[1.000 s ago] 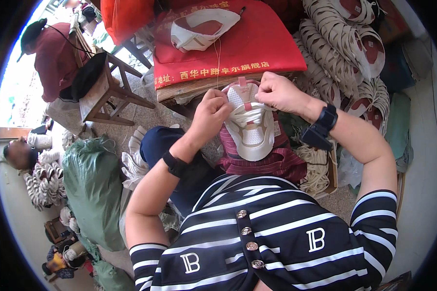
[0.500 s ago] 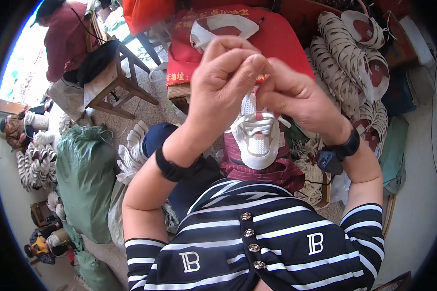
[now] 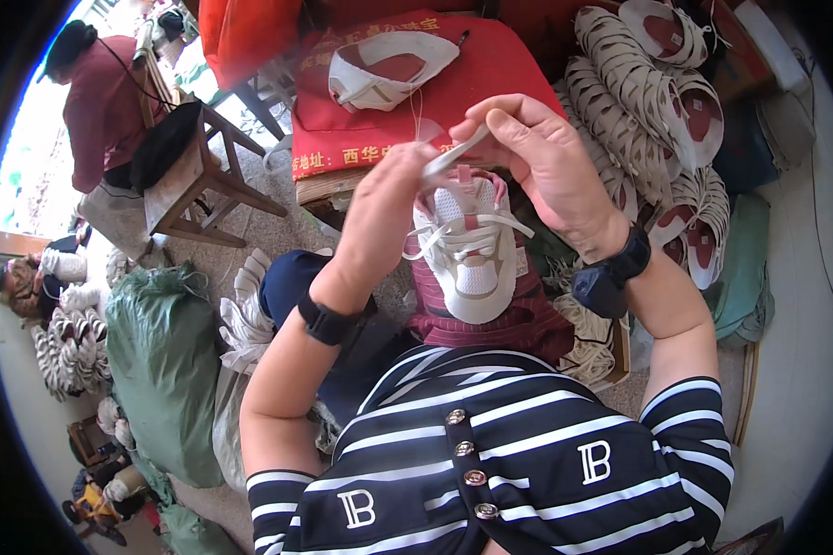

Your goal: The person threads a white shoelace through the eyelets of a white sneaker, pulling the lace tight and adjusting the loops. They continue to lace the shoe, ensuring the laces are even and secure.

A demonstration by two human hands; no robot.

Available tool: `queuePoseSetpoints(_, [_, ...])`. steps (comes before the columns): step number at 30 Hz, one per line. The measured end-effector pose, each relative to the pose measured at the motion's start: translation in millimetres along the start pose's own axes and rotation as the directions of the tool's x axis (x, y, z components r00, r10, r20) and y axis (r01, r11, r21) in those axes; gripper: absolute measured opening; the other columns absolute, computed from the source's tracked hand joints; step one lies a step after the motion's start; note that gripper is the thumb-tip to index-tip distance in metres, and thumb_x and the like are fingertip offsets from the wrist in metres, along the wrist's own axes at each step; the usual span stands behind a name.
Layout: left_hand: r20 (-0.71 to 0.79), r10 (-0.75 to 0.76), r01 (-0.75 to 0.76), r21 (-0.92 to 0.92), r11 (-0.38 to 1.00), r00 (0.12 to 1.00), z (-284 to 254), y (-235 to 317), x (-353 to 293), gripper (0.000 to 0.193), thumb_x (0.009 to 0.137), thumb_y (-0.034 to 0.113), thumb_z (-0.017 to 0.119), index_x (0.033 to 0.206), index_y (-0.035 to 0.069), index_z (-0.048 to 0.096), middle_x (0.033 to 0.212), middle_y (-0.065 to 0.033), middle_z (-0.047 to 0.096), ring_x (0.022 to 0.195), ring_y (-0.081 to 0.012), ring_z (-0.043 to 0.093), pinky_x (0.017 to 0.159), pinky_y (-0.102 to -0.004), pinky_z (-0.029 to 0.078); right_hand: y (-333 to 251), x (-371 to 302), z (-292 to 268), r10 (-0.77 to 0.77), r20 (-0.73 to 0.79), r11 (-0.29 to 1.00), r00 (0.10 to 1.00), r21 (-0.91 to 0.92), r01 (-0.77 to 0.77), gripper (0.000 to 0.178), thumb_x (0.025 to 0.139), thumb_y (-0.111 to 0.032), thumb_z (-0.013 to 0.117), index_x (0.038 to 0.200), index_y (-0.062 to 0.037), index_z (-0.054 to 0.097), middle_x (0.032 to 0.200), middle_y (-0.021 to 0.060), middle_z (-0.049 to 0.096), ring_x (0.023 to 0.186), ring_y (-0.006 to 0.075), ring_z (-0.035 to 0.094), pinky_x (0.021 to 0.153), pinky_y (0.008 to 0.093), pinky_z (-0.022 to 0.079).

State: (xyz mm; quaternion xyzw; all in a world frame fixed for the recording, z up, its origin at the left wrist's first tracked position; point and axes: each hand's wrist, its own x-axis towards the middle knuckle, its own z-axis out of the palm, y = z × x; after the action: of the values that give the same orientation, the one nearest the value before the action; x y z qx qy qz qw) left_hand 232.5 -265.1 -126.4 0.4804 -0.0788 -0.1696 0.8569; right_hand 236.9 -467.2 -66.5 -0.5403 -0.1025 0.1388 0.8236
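Red cloth [image 3: 500, 69] behind, right fingers [image 3: 518, 132] clamped on white lace [image 3: 458, 155] above sneaker [image 3: 478, 279], blurred left fingers [image 3: 404, 165] seemingly too.

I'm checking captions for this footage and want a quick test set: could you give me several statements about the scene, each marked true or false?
1. The right hand pinches a white strip that reaches to the left hand. True.
2. The white sneaker has its toe pointing away from the person. False: its toe points toward the person's body.
3. A white shoe upper lies on the red cloth. True.
4. The wooden stool stands to the right of the red cloth. False: it stands to the left.
5. Only one wrist bears something dark. False: both do.
6. A green sack lies on the person's left. True.
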Motion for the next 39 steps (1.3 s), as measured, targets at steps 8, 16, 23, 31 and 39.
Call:
queuePoseSetpoints(8, [-0.126, -0.081, 0.032, -0.349, 0.937, 0.989, -41, -15, -21, 0.03, 0.107, 0.023, 0.049, 0.085, 0.004, 0.059, 0.103, -0.0052, 0.062, 0.085, -0.0126, 0.056, 0.092, -0.0337, 0.046, 23, -15, -56, 0.199, -0.091, 0.969, 0.976, -0.132, -0.21, 0.021, 0.099, -0.01, 0.06, 0.117, -0.0011, 0.059, 0.094, 0.0039, 0.066, 0.08, 0.0099, 0.063, 0.081, 0.0277, 0.055])
queuePoseSetpoints(16, [-0.152, -0.099, -0.011, -0.593, 0.805, 0.983, -10, -7, 8, 0.023, 0.105, 0.019, 0.052, 0.09, 0.003, 0.058, 0.096, -0.0077, 0.062, 0.081, -0.0146, 0.054, 0.085, -0.0316, 0.045, 67, -21, 3, -0.365, 0.512, -0.092, 0.777, -0.851, 0.518, 0.037, 0.076, -0.006, 0.069, 0.113, -0.0037, 0.062, 0.1, 0.0122, 0.059, 0.099, 0.0351, 0.06, 0.088, 0.0455, 0.047])
queuePoseSetpoints(23, [-0.203, -0.148, 0.006, -0.572, 0.82, 0.968, -20, -9, 2, 0.02, 0.104, 0.023, 0.055, 0.099, 0.005, 0.063, 0.092, -0.0049, 0.063, 0.081, -0.0155, 0.056, 0.089, -0.0342, 0.048, 83, -11, 13, -0.046, 0.409, -0.06, 0.911, -0.912, 0.406, 0.031, 0.077, -0.011, 0.075, 0.105, -0.0069, 0.063, 0.11, 0.0146, 0.054, 0.107, 0.0336, 0.057, 0.095, 0.045, 0.044])
queuePoseSetpoints(31, [-0.239, -0.129, 0.002, -0.467, 0.884, 0.962, -69, -9, -18, 0.023, 0.104, 0.023, 0.056, 0.096, 0.003, 0.065, 0.072, 0.0023, 0.051, 0.062, -0.0088, 0.044, 0.073, -0.0283, 0.043, 73, -1, -12, -0.064, 0.521, 0.502, 0.851, -0.721, 0.479, 0.01, 0.09, -0.014, 0.068, 0.094, -0.0052, 0.065, 0.102, 0.005, 0.059, 0.105, 0.0239, 0.056, 0.097, 0.0379, 0.041])
queuePoseSetpoints(39, [-0.339, -0.037, -0.063, -0.28, 0.958, 0.94, -89, 3, -37, 0.025, 0.105, 0.02, 0.054, 0.098, -0.001, 0.067, 0.071, 0.003, 0.052, 0.062, -0.0064, 0.042, 0.063, -0.0243, 0.038, 49, -21, -38, 0.289, 0.245, 0.955, 0.925, -0.142, -0.261, 0.024, 0.106, -0.028, 0.054, 0.109, -0.0041, 0.059, 0.097, 0.0012, 0.061, 0.098, 0.0132, 0.059, 0.095, 0.0293, 0.044])
